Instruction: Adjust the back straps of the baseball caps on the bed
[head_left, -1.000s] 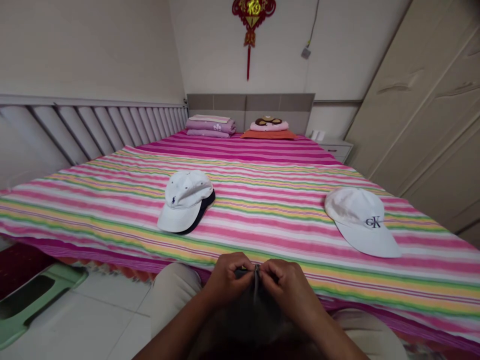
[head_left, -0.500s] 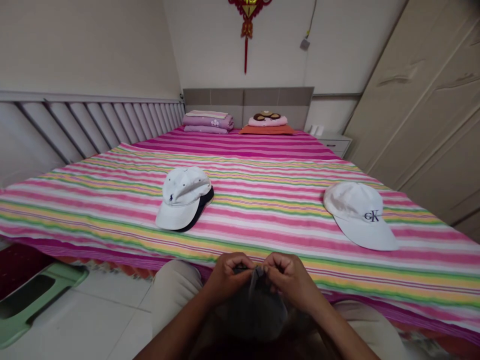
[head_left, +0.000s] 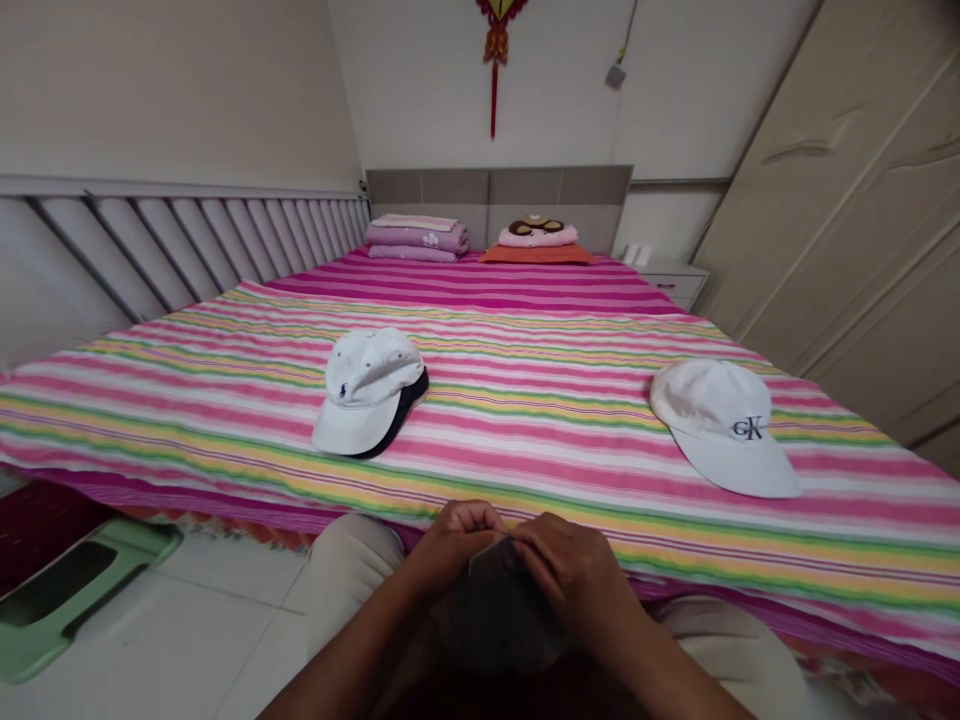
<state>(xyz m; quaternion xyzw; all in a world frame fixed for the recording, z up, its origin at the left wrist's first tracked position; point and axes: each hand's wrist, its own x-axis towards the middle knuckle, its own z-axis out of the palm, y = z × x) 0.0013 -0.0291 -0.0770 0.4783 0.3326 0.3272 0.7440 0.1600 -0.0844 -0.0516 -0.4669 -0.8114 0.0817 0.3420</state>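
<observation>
A dark grey cap [head_left: 504, 615] hangs between my knees at the near edge of the bed. My left hand [head_left: 459, 545] pinches its upper edge from the left, fingers curled. My right hand [head_left: 566, 560] grips the same edge from the right, and the fingertips of both hands nearly meet. Most of the cap lies in shadow. A white cap [head_left: 364, 390] with a small dark logo sits on the bed at left, over a dark cap [head_left: 405, 410]. Another white cap [head_left: 712, 425], marked with dark letters, rests on the bed at right.
The striped bed sheet [head_left: 525, 400] spans the view. Folded purple bedding [head_left: 416, 240] and a pink pillow [head_left: 538, 237] lie by the headboard [head_left: 559, 195]. A green stool [head_left: 112, 570] stands on the floor at lower left. A metal railing [head_left: 225, 240] runs along the left.
My right hand has turned, its back now facing up and its fingers pointing left over the cap's edge. The grey cap has shifted slightly in my hands. The view has tilted a little.
</observation>
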